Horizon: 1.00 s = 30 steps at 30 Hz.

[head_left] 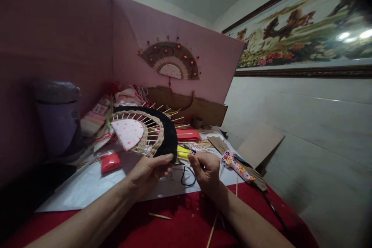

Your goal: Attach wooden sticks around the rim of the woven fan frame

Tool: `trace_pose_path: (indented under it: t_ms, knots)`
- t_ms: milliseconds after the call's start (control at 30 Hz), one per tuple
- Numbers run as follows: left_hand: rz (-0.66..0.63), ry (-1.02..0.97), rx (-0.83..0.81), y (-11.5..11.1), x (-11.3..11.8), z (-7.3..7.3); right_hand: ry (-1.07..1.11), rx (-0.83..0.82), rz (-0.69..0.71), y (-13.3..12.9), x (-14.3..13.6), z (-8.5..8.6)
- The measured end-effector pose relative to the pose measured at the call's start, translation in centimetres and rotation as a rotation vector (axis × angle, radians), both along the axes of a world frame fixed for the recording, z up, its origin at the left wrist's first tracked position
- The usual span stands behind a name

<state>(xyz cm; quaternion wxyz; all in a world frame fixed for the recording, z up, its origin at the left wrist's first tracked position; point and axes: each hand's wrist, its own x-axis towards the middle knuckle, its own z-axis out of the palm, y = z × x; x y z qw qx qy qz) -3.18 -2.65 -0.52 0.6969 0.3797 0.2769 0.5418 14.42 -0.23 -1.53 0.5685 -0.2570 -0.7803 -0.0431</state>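
Note:
A half-round handmade fan [170, 135] is held up over the table, with a black band, a woven twine ring and thin wooden sticks jutting past its outer edge. Its inner half-disc [128, 133] is white with pink dots. My left hand [154, 168] grips the lower end of the black band between thumb and fingers. To the right, my right hand [206, 166] is closed in a pinch at the end of the lowest stick. A loop of black cord [188, 178] dangles between the hands.
On the white sheet [87, 186] lie a red packet [110, 162] and a flower-patterned wrapped piece [238, 166]. Loose sticks [159, 216] rest on the red cloth [139, 228]. A finished-looking fan [174, 58] hangs on the pink panel [215, 58]. A lilac container [59, 124] stands left.

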Motion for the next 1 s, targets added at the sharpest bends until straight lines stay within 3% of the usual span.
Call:
trace_pose_path:
  t_ms: [433, 1000]
  knots:
    - [0.008, 0.006, -0.026, -0.21, -0.01, 0.18, -0.018, -0.029, 0.109, -0.16, 0.04, -0.04]
    - [0.048, -0.023, -0.035, -0.23, 0.16, 0.43, 0.038, -0.092, 0.139, 0.02, 0.02, -0.44]
